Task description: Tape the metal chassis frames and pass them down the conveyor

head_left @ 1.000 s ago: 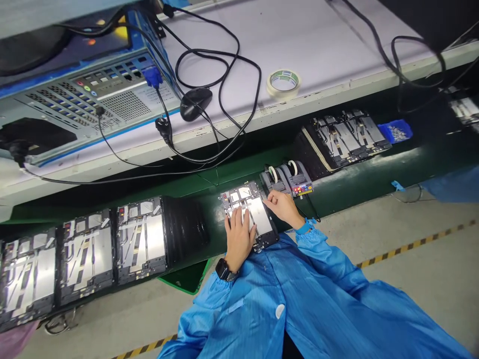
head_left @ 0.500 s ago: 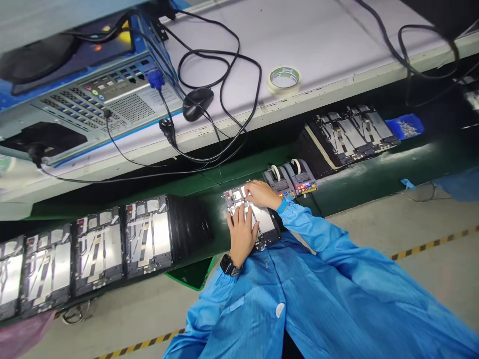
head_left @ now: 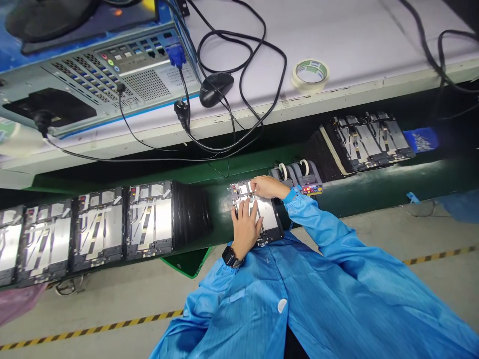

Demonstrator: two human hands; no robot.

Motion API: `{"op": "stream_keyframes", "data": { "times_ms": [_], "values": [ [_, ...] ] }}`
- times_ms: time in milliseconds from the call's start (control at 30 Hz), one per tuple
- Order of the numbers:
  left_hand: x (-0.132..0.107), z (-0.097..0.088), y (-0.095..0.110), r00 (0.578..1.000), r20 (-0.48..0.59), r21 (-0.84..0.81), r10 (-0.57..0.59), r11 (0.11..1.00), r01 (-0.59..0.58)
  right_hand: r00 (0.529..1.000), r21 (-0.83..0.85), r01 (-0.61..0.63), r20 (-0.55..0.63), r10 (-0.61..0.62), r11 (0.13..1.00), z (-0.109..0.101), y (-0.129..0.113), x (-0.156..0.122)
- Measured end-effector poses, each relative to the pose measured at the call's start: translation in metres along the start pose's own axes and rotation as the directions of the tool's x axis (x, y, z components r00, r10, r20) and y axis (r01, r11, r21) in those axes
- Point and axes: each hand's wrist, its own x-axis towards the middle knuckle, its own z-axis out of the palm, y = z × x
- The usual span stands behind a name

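An opened tablet [head_left: 270, 215], with silver battery panels and dark circuit parts, lies at the front edge of the green bench before me. My left hand [head_left: 246, 227] rests flat on its middle, fingers spread, with a black watch on the wrist. At the tablet's top edge, my right hand [head_left: 270, 187] has its fingers drawn together on the board area; whatever they pinch is too small to make out. Just beyond that hand stand two grey tape dispensers [head_left: 311, 175], each with a roll of white tape and lit buttons on the nearer face.
Several opened tablets [head_left: 151, 219] lie in a row at left, beside a black stack [head_left: 191, 212]. More tablets [head_left: 374, 139] and a blue tray [head_left: 422, 139] are at right. A white shelf above holds a computer case [head_left: 112, 85], a mouse [head_left: 216, 89], cables and a tape roll [head_left: 310, 74].
The camera view has shifted, so the shelf items appear farther right. Both hands stay on the same tablet, the right still at its top edge with little visible movement.
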Motion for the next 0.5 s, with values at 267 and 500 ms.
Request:
{"op": "stream_keyframes", "data": {
  "times_ms": [267,500],
  "values": [
    [0.001,0.001,0.000,1.000,0.022,-0.001,-0.007,1.000,0.007,0.992,-0.100,-0.056,0.103,0.066,0.993,-0.017,-0.018,0.000],
    [0.001,0.002,-0.001,0.999,0.031,-0.004,-0.006,1.000,0.006,0.969,-0.186,-0.101,0.205,0.139,0.977,-0.031,-0.033,0.001]
  ]
}}
